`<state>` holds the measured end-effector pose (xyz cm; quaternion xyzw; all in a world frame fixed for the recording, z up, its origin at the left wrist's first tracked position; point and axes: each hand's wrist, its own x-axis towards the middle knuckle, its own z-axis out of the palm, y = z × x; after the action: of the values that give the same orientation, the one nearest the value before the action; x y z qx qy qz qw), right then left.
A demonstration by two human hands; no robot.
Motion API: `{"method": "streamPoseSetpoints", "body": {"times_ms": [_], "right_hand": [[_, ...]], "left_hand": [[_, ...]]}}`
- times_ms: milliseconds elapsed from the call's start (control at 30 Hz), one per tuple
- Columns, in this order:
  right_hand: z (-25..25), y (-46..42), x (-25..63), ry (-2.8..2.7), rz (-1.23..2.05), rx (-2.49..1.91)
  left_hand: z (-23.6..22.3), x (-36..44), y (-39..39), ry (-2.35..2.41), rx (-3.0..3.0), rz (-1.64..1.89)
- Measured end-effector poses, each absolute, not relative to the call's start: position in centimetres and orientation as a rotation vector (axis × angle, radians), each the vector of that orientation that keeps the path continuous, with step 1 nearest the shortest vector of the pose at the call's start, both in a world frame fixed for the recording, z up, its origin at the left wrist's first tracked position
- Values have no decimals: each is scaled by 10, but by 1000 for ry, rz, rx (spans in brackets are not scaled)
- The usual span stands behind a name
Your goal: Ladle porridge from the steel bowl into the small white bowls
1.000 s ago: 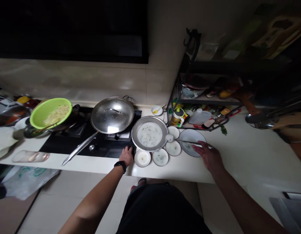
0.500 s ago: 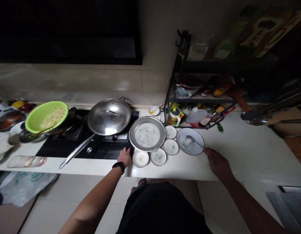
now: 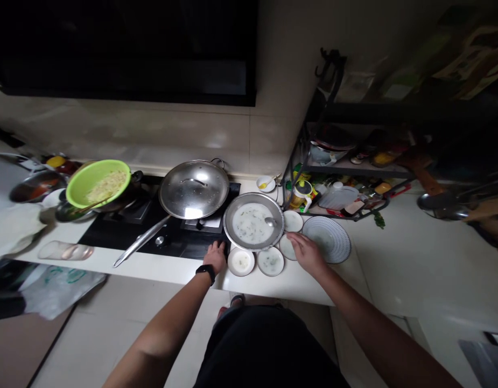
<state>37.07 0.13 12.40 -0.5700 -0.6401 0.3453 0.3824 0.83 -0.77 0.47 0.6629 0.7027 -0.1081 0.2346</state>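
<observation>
Our right hand [image 3: 307, 253] pinched the spoon [image 3: 269, 221] at the basin [image 3: 230, 238]; our left hand [image 3: 215, 256] lay open near the counter's front edge [image 3: 305, 293], likely for balance; dishes [image 3: 241, 262] sat close, probably limiting drips.

One bare left hand [image 3: 216, 257], palm down, fingers slightly parted and pointing forward; one left wrist, ringed by a black smartwatch with a dark band [image 3: 208, 272]; one bare left forearm [image 3: 168, 323], slanting inward from lower left. One bare right hand [image 3: 307, 253], thumb and fingers pinched together; one bare right forearm [image 3: 365, 315], slanting inward from lower right
</observation>
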Motion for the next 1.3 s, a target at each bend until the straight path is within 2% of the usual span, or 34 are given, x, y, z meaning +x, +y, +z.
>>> {"method": "streamPoseSetpoints", "body": {"times_ms": [300,533,967,1300], "right_hand": [[77,20,332,-721,1298,-1534],[85,17,341,-607,1371,-1464],[123,5,415,-564,1225,-1428],[125,-38,517,-432,911,-1463]], "left_hand": [[10,10,-8,1915,1804,-288],[9,8,-9,1912,1820,-279],[3,4,-7,1909,1872,-317],[-8,1,-6,1911,1898,-326]]}}
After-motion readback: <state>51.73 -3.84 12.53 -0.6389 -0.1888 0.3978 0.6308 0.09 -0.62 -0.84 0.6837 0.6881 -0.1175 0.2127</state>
